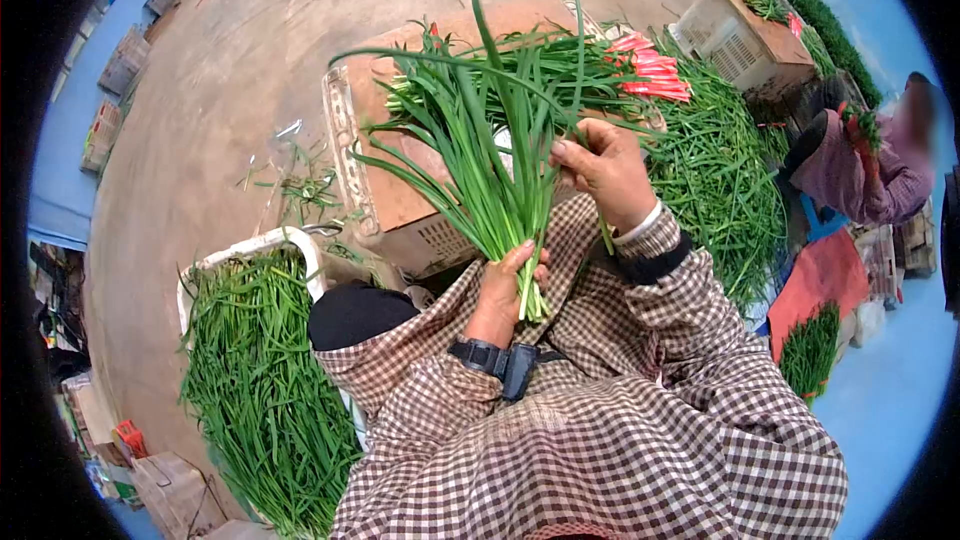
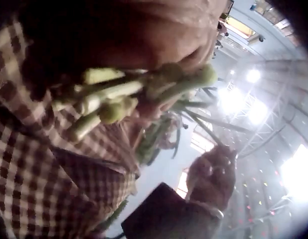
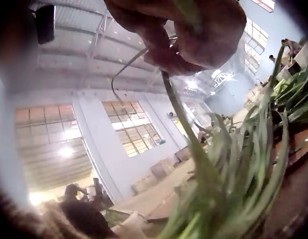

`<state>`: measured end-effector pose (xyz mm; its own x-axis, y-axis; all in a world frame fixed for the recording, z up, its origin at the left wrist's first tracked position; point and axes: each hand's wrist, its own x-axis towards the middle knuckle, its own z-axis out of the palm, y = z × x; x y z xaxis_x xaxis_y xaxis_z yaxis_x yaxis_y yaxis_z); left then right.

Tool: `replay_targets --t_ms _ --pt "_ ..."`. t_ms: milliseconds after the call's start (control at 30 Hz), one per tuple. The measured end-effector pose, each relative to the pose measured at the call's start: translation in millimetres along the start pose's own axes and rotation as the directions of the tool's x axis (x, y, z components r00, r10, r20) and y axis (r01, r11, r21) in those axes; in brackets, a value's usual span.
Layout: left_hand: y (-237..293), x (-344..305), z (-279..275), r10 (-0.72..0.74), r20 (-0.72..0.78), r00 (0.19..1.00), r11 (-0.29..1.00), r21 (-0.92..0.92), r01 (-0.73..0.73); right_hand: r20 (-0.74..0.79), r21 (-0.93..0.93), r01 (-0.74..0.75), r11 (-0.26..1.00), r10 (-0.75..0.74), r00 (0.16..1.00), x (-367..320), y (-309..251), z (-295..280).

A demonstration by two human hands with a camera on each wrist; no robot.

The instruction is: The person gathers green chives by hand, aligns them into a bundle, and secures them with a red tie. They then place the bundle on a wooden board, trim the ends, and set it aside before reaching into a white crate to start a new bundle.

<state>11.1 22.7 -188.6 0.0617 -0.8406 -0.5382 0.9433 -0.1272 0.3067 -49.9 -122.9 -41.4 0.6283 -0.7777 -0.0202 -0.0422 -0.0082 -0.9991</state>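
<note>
My left hand point(image 1: 503, 295) grips a bunch of garlic chives point(image 1: 480, 160) round its pale lower ends, over my lap. The leaves fan upward and away from me. In the left wrist view, the cut stem ends point(image 2: 106, 107) stick out below the fist. To the right of the bunch, my right hand point(image 1: 608, 172) pinches one long thin stalk point(image 1: 580, 40) between thumb and fingers. That stalk rises well above the hand and bends over at its tip. The right wrist view has the right hand point(image 3: 194, 37) above the leaves of the bunch point(image 3: 233, 179).
Ahead, a board on a crate point(image 1: 405, 195) bears more chives and bundles with red-and-white wrapping point(image 1: 650, 68). A white tub point(image 1: 290, 237) heaped with chives stands at left. Loose chives point(image 1: 715, 180) are piled at right, near another seated person point(image 1: 880, 175).
</note>
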Motion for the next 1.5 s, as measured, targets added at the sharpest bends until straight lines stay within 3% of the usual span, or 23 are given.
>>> replay_targets --t_ms 33,133,300,367,467,500,700,867,933,1000,1067,1100,1200,1267,1333,1467,1500 --pt "-0.4 0.8 -1.7 -0.008 -0.005 1.0 1.0 -0.007 0.008 -0.03 0.085 -0.009 0.996 0.012 0.999 -5.7 -7.4 1.3" --pt "-1.3 0.7 -2.9 -0.009 0.048 0.999 0.999 -0.041 0.011 -0.163 0.025 0.028 0.999 -0.024 0.986 6.3 -15.0 -18.3" --pt "0.0 -2.6 -5.2 0.023 0.061 0.998 0.999 -0.043 -0.02 -0.317 0.104 0.087 0.991 -0.049 0.947 25.6 -39.4 -81.1" --pt "-2.2 2.7 -15.4 -0.002 0.215 0.977 0.988 -0.149 0.035 -0.344 0.093 0.106 0.99 -0.068 0.936 23.5 -45.9 -99.4" --pt "-4.6 8.3 -18.3 -0.006 0.454 0.891 0.95 -0.276 0.147 -0.213 0.322 0.163 0.933 -0.096 0.972 17.6 -36.1 -103.4" --pt "-3.5 5.2 -14.2 -0.003 0.476 0.88 0.938 -0.304 0.168 -0.221 0.347 0.112 0.931 -0.034 0.975 14.7 -34.0 -97.0" --pt "-1.4 -4.6 -4.4 0.026 0.494 0.869 0.905 -0.38 0.189 0.02 0.533 -0.017 0.846 0.007 1.0 20.5 -7.6 -29.9" --pt "-3.2 -3.7 -8.3 0.046 0.444 0.895 0.916 -0.376 0.14 0.072 0.399 -0.105 0.911 0.084 0.994 31.9 1.0 11.2" --pt "-3.4 -4.9 -9.0 0.061 0.455 0.888 0.904 -0.403 0.145 0.092 0.247 -0.218 0.944 0.201 0.975 38.5 9.1 23.0" --pt "-5.8 -3.8 -12.5 0.018 0.422 0.907 0.889 -0.422 0.178 0.142 0.215 -0.277 0.937 0.25 0.958 42.5 30.2 34.3" --pt "-10.6 0.2 -18.1 0.073 0.365 0.928 0.895 -0.435 0.1 0.194 0.098 -0.354 0.93 0.331 0.924 44.4 48.7 39.9" --pt "-7.5 -4.6 -12.3 0.041 0.34 0.939 0.874 -0.468 0.131 0.148 0.13 -0.377 0.917 0.358 0.922 43.3 55.0 47.5" --pt "-7.3 -4.2 -9.4 0.065 0.253 0.965 0.918 -0.395 0.042 0.006 -0.003 -0.32 0.947 0.32 0.947 47.9 55.6 39.2" --pt "-4.7 -6.3 -8.6 0.077 0.381 0.921 0.9 -0.424 0.1 -0.004 0.145 -0.347 0.926 0.352 0.936 57.7 73.8 22.4" --pt "-1.9 -9.9 -2.8 0.077 0.37 0.926 0.905 -0.415 0.091 0.053 0.091 -0.378 0.921 0.374 0.926 52.6 64.1 13.7" --pt "2.3 -13.4 3.8 0.091 0.376 0.922 0.913 -0.402 0.074 -0.09 0.131 -0.274 0.953 0.286 0.954 48.6 49.1 11.3" --pt "4.0 -14.7 6.0 0.115 0.408 0.906 0.923 -0.381 0.055 -0.051 0.129 -0.232 0.964 0.24 0.969 46.2 43.8 9.5"
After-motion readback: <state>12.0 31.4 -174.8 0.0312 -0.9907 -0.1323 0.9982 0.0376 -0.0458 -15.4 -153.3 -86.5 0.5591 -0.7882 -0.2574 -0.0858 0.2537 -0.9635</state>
